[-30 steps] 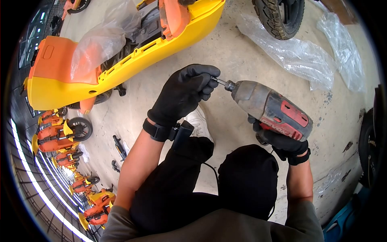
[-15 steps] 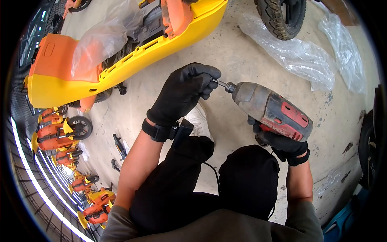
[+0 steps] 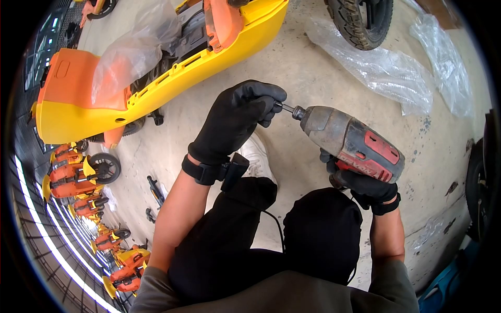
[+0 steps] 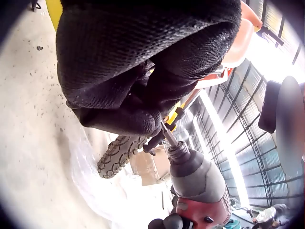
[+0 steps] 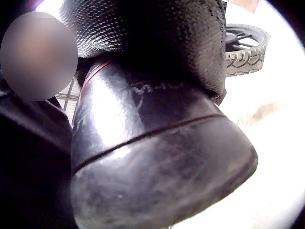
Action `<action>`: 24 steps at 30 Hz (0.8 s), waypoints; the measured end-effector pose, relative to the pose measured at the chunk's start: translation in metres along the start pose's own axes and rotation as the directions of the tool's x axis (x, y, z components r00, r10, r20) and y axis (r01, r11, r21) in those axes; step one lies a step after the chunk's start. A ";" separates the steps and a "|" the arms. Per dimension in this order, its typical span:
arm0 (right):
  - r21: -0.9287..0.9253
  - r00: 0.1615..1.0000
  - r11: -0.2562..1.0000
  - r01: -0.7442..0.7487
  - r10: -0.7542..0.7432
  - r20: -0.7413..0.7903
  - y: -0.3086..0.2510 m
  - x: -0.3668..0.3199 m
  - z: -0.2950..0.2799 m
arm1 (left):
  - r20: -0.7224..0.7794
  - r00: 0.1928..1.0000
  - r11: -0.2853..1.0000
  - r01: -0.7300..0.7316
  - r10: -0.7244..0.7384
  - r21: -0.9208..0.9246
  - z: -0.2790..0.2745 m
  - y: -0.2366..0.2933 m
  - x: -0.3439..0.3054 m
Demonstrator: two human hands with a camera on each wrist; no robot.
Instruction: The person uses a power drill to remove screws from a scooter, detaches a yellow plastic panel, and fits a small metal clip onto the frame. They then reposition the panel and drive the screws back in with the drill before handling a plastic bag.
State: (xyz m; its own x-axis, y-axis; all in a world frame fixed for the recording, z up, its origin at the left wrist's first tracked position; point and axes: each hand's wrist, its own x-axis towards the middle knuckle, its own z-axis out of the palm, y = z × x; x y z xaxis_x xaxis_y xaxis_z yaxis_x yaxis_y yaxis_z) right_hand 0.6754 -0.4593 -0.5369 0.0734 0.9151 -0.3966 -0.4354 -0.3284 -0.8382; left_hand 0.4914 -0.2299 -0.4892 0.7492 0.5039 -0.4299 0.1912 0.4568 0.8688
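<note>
My right hand, in a black glove, grips a worn grey and red impact driver by its handle. The tool points left and slightly up in the head view. From its chuck sticks a slim metal driver bit. The gloved left hand pinches the bit's far end between thumb and curled fingers, which hide the tip. In the left wrist view the bit runs from those fingers to the driver's nose. The right wrist view shows the tool's black battery base below the glove.
A yellow and orange scooter body, partly under clear plastic, lies ahead on the left. Plastic wrap is on the concrete floor beneath a treaded wheel. More orange scooters line the left. My knees are below the hands.
Both hands and the impact driver stay almost in place, the left fingers still on the bit. The whole head view shifts slightly.
</note>
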 end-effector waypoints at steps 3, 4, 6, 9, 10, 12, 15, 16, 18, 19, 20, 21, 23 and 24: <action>-0.387 0.991 0.915 0.114 -0.133 -0.021 0.007 -0.004 -0.006 | -0.021 0.999 0.999 0.045 -0.046 -0.003 0.001 0.003 -0.001; -0.430 0.988 0.895 0.115 -0.149 -0.046 0.009 -0.005 -0.009 | -0.036 0.997 0.997 0.075 -0.075 -0.004 0.001 0.003 -0.001; -0.472 0.984 0.875 0.113 -0.165 -0.069 0.013 -0.005 -0.011 | -0.029 0.996 0.997 0.079 -0.080 -0.008 -0.001 0.002 -0.001; -0.536 0.962 0.816 0.216 -0.271 -0.024 0.014 -0.005 -0.011 | -0.021 0.996 0.996 0.086 -0.086 0.022 -0.001 0.004 -0.001; -0.298 0.990 0.952 0.076 -0.108 -0.095 0.006 -0.007 -0.010 | -0.019 0.996 0.994 0.091 -0.090 0.054 -0.001 0.005 -0.001; -0.033 0.991 0.997 -0.074 0.069 -0.117 0.005 -0.007 -0.009 | -0.015 0.997 0.987 0.075 -0.073 0.139 -0.002 0.007 -0.002; -0.242 0.999 0.970 -0.024 0.015 -0.037 0.008 -0.002 -0.006 | -0.038 0.999 0.976 0.039 -0.031 0.216 0.000 0.004 -0.002; -0.016 0.997 0.997 -0.082 0.082 -0.003 -0.001 0.003 0.001 | -0.069 0.998 0.977 0.018 -0.004 0.211 0.002 0.003 -0.002; 0.205 0.991 0.969 -0.135 0.128 0.045 -0.007 0.008 0.009 | -0.087 0.996 0.988 0.003 0.010 0.156 0.006 0.003 -0.002; 0.247 0.991 0.960 -0.133 0.130 0.032 -0.006 0.009 0.012 | -0.108 0.994 0.995 -0.008 0.019 0.099 0.008 0.003 -0.002; 0.288 0.991 0.949 -0.130 0.130 0.019 -0.005 0.011 0.013 | -0.105 0.994 0.994 -0.016 0.027 0.104 0.008 0.002 -0.002; 0.202 0.992 0.971 -0.127 0.121 0.040 -0.004 0.014 0.010 | -0.068 0.997 0.997 -0.042 0.046 0.061 0.007 0.002 -0.001; 0.239 0.993 0.964 -0.115 0.107 0.045 -0.001 0.015 0.009 | -0.030 0.997 0.997 -0.071 0.072 0.023 0.005 0.002 -0.001; 0.276 0.994 0.955 -0.112 0.102 0.051 0.000 0.015 0.010 | 0.001 0.999 0.994 -0.038 0.039 -0.102 0.003 0.003 0.001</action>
State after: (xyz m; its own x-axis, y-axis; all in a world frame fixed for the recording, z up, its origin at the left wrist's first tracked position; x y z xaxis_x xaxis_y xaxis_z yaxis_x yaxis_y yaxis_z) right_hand 0.6674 -0.4435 -0.5394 -0.0167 0.8876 -0.4604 -0.6714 -0.3512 -0.6526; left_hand 0.4941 -0.2302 -0.4864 0.7567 0.5204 -0.3956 0.0967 0.5094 0.8551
